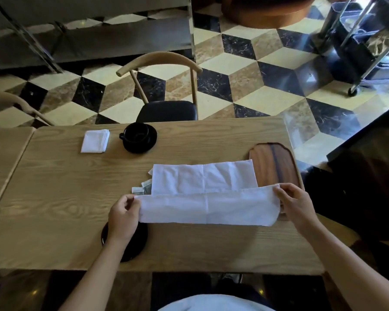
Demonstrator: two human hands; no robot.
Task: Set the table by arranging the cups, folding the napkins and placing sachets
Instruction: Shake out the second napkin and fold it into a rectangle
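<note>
While pinching the two ends of a white napkin at centre frame: left hand with thumb and fingers closed on the left corner, right hand the same on the right corner. Near half folded over and lifted, far half flat on the wooden table. Under the left wrist, a black saucer. Just left of the napkin, sachets partly hidden beneath it. At right, a wooden tray under the napkin's edge. Farther up, a black cup on its saucer beside a folded napkin. Beyond the table, a chair.
</note>
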